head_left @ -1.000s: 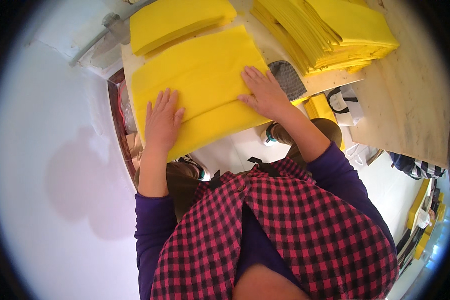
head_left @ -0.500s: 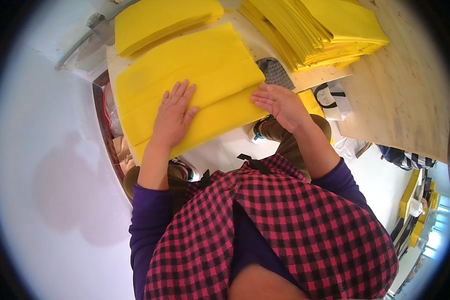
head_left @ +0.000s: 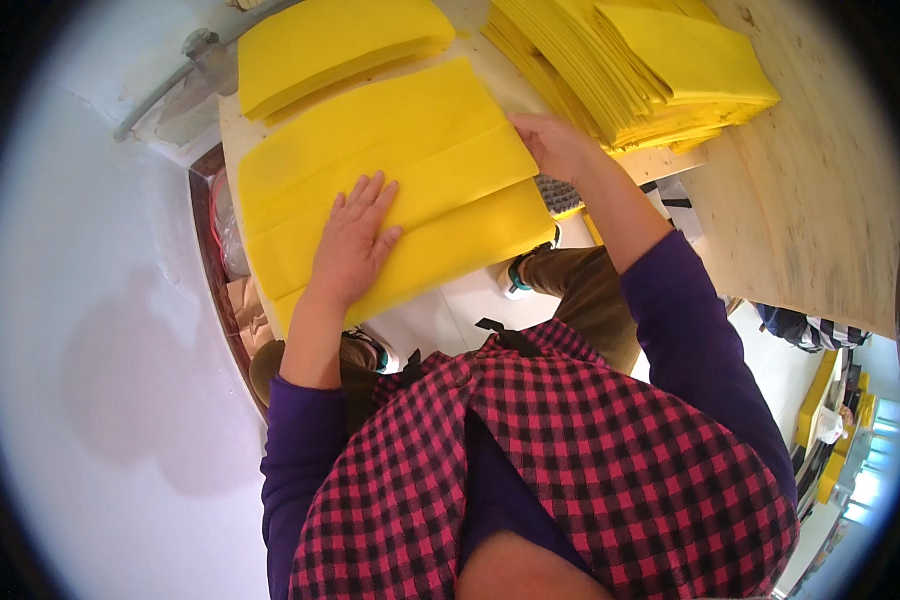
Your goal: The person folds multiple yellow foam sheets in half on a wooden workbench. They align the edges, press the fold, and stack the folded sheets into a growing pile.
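Note:
A folded yellow fabric sheet point(head_left: 370, 130) lies before me on the wooden table, with creases running across it and a strip hanging over the near edge. My left hand point(head_left: 355, 235) rests flat on the near half, fingers stretched out and holding nothing. At the sheet's right edge, my right hand point(head_left: 560, 148) has its fingers curled around the border, gripping it; the thumb is partly hidden. Just under that hand shows a grey textured pad point(head_left: 560, 194).
Beyond the sheet lies a flat yellow fabric stack point(head_left: 345, 45). A taller pile of folded yellow fabric point(head_left: 650, 85) stands at the far right, beside a pale wooden board point(head_left: 800, 200). A white wall point(head_left: 100, 300) bounds the left; a white bag point(head_left: 680, 205) sits below the table.
My right hand has moved up and away along the sheet's right edge and closed on it. The sheet has shifted slightly nearer and to the right; my left hand stays flat on it.

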The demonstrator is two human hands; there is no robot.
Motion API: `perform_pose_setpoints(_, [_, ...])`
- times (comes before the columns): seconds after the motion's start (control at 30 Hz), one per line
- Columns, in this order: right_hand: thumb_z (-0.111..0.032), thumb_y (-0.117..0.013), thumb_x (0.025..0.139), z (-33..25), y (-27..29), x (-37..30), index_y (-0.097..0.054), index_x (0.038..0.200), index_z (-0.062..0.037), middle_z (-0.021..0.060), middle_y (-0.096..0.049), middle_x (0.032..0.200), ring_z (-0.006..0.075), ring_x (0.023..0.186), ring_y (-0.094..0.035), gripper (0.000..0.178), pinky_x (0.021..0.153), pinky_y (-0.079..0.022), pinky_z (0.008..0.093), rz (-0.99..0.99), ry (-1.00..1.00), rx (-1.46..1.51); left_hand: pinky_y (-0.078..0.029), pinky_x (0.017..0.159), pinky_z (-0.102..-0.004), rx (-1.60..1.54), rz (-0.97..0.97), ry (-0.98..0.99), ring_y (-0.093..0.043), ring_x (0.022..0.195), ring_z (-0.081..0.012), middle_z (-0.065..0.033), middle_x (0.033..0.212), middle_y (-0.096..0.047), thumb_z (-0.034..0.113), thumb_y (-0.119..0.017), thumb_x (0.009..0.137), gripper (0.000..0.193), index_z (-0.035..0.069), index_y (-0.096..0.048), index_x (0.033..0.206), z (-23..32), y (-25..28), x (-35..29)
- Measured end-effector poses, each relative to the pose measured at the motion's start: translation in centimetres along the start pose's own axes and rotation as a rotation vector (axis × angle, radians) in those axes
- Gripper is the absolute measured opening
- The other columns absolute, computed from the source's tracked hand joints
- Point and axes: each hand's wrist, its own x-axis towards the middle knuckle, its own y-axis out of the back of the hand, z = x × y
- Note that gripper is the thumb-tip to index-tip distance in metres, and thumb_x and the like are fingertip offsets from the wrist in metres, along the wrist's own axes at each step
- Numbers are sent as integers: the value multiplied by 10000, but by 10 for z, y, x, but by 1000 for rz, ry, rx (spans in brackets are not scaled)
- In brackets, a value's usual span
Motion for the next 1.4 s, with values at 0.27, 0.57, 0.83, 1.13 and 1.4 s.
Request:
perform_pose_setpoints(0.27, [-152,-638,877,-41,-31,67,-555,1164,23,146,-649,1063,262,945,-654,347,781,-552,421,112,-90,-201,-208,1127,-465,-8,-9,1,-310,1363,-318,-132,1460,-364,269,-527,913,513,106,-413,1386,0,2,2])
perform_pose_setpoints(0.57, [-87,-649,855,-57,-31,81,-505,1231,-10,124,-618,1139,218,998,-639,409,856,-544,349,-49,94,-287,-271,1102,-462,-126,-53,29,-378,1315,-339,-172,1393,-436,254,-530,922,429,45,-497,1295,6,26,22])
perform_pose_setpoints(0.83, [-95,-655,859,-59,-27,65,-533,1220,-12,104,-623,1158,194,1019,-627,390,900,-514,319,-92,223,-275,-271,1108,-436,-14,-49,-123,-358,1329,-336,-165,1411,-418,258,-519,930,423,55,-495,1300,-9,13,67])
perform_pose_setpoints(1.13, [-116,-663,859,-62,-28,64,-537,1221,-9,99,-624,1157,183,1021,-624,398,879,-518,306,-110,268,-337,-238,1130,-427,80,-44,-120,-322,1359,-289,-126,1444,-386,319,-503,932,462,76,-480,1325,-19,-2,64])
perform_pose_setpoints(1.4, [-200,-652,872,-68,-24,75,-533,1235,-20,103,-627,1143,194,1032,-618,422,887,-506,309,-13,213,-445,-231,1134,-423,109,-62,-117,-320,1361,-280,-119,1444,-389,325,-501,933,471,79,-476,1334,-18,-3,68])
